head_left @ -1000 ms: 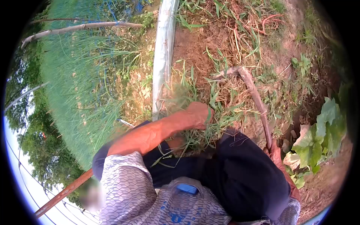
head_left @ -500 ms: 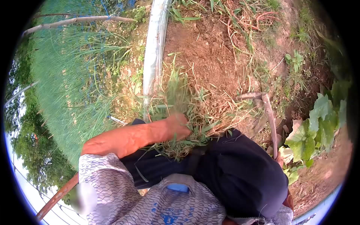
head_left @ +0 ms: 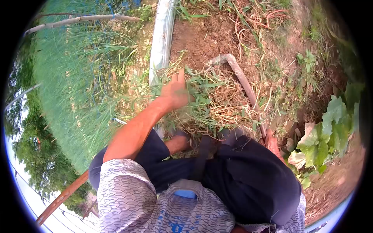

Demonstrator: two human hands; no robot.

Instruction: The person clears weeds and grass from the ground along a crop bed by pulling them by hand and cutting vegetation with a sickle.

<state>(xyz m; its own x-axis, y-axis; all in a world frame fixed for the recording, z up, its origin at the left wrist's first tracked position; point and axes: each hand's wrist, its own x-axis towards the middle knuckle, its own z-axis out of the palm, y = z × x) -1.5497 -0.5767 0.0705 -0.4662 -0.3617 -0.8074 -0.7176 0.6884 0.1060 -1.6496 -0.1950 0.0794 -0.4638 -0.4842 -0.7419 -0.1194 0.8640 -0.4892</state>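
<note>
My left hand (head_left: 176, 93) is stretched forward over a heap of pulled grass and weeds (head_left: 210, 87). Its fingers extend outward, lying against the green blades at the heap's left side, with no grip on them visible. On the right, my right hand (head_left: 273, 144) is closed around the lower handle of an L-shaped hand hoe (head_left: 246, 85). The hoe's bent end reaches the far side of the heap, where grass and soil partly hide its tip. Dry straw (head_left: 229, 106) is mixed into the heap just in front of my legs.
A pale plastic-like strip (head_left: 161, 39) runs forward along the left of the bare soil (head_left: 198, 37). Tall thin green plants (head_left: 70, 77) stand beyond it, with a wooden pole (head_left: 85, 18) across them. Broad-leaved plants (head_left: 318, 143) grow at right.
My left hand has moved forward from near my lap, and its fingers have opened out. The hoe has swung forward and left to the far side of the heap, with my right hand following.
</note>
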